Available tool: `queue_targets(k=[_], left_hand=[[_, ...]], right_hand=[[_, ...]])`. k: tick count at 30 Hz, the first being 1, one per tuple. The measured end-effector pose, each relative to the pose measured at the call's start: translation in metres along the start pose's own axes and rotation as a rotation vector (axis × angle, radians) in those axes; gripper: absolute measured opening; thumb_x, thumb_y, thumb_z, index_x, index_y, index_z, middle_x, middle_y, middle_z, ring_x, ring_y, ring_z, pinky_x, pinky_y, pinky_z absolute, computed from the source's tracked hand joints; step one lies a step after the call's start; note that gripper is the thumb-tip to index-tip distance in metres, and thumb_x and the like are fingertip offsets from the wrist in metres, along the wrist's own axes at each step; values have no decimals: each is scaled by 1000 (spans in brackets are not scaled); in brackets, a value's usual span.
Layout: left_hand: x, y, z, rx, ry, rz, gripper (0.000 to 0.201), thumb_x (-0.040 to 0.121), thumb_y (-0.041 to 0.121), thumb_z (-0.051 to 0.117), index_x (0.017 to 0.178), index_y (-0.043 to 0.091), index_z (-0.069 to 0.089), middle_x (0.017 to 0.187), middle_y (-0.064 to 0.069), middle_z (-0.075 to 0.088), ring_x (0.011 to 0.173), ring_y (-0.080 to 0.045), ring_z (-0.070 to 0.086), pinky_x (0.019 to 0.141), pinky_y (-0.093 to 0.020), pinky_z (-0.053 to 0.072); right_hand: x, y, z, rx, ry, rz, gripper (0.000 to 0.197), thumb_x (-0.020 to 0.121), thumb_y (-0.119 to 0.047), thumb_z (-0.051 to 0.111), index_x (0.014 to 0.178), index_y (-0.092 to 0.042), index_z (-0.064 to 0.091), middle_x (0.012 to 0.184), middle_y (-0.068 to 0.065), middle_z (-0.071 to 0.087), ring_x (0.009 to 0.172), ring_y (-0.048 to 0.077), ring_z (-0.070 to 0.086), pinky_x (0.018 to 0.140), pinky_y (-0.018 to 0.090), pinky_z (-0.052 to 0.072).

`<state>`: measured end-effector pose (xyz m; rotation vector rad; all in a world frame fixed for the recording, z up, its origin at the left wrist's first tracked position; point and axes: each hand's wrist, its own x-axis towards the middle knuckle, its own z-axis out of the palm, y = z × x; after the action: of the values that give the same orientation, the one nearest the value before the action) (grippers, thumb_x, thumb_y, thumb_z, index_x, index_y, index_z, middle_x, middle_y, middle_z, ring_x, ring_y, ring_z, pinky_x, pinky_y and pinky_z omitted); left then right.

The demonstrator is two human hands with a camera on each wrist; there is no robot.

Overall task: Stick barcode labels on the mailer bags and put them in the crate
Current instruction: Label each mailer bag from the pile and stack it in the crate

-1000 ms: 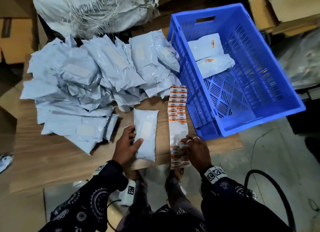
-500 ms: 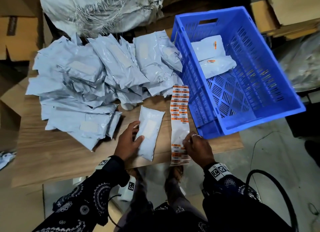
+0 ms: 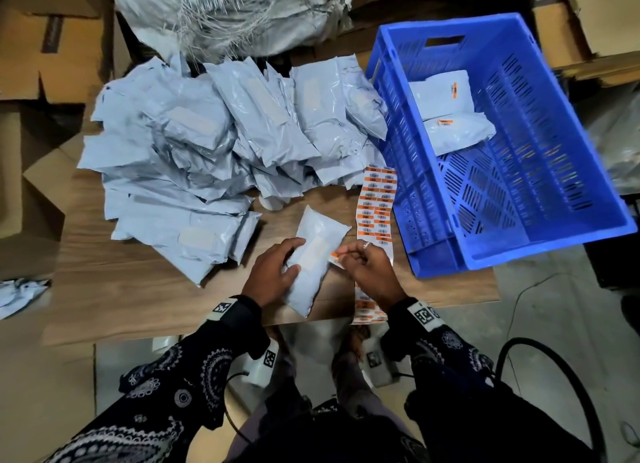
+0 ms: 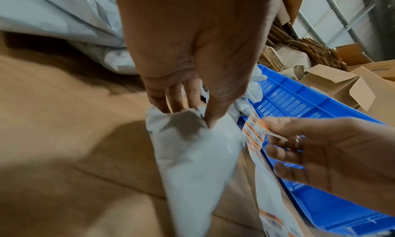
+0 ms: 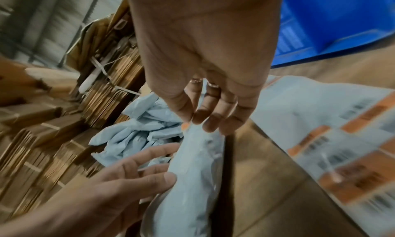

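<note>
A: Can you read the print on the label strip?

B: No, the barcodes are too small from the head view, and the right wrist view smears them. The peeled label is a speck of orange and white pinched in the right hand; its print cannot be told.

A: And the mailer bag on the surface?

B: The left hand covers its left edge. The left wrist view cuts its near end off at the bottom.

A: The crate?

B: Both wrist views show only part of it. The heap of bags hides its lower layers.
</note>
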<state>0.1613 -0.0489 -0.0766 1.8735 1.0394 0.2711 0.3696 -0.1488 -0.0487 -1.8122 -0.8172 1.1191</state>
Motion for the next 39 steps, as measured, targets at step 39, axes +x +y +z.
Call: queue_targets(k=[39], left_hand=[[16, 3, 3, -46, 18, -307, 39, 66, 62, 60, 95, 36, 56, 98, 20, 67, 96, -12, 63, 89, -36, 50]], right_hand=[[54, -7, 27, -647, -201, -156, 32, 85, -10, 66, 70, -30, 45, 121, -6, 65, 97, 20, 59, 89, 40, 48]])
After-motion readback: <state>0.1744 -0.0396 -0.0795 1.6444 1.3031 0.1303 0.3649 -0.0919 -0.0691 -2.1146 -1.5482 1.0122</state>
